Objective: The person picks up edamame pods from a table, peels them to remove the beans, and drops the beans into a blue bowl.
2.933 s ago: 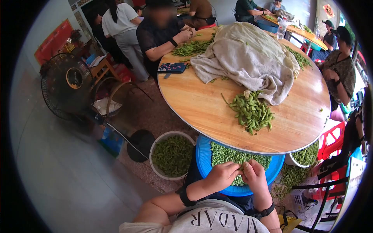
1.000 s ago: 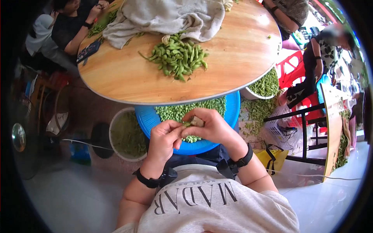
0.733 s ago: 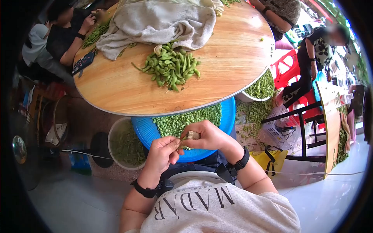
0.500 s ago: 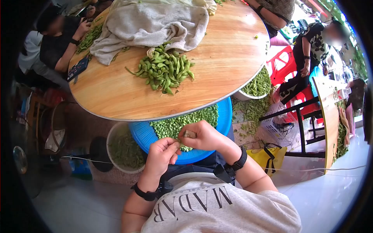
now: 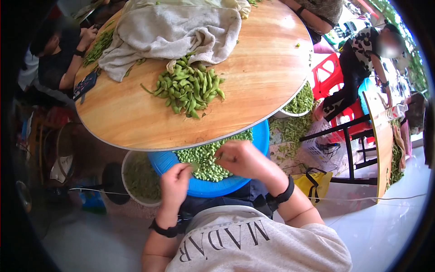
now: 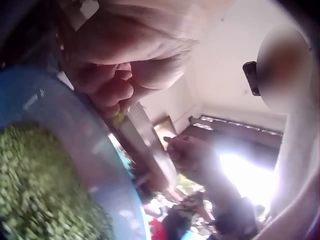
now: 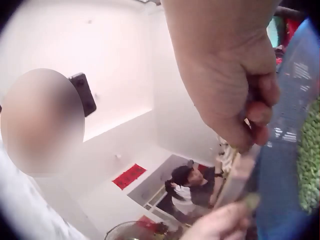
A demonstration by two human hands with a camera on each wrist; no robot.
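My left hand (image 5: 174,188) pinches a small green soybean pod (image 7: 252,201) between thumb and fingertips, just over the near left part of a blue basin (image 5: 156,159). Shelled green beans (image 5: 210,168) fill the middle of that basin. To the right, my right hand (image 5: 242,158) is above the beans with its fingers curled inward. A small dark greyish patch shows among those fingers; I cannot tell what it is. The two hands are apart. In the left wrist view, the left fingers (image 6: 117,92) are curled beside the basin, and the beans look blurred.
A round wooden table (image 5: 253,86) overhangs the basin, bearing a pile of pods (image 5: 188,86) and a grey cloth (image 5: 167,36). Buckets of pods stand left (image 5: 141,177) and right (image 5: 299,102). A yellow bag (image 5: 312,185) lies right. Other people sit around.
The head view has swung right and down since the first frame. My hands met over a pod half a second ago; now they have separated, the left moving away with a pod.
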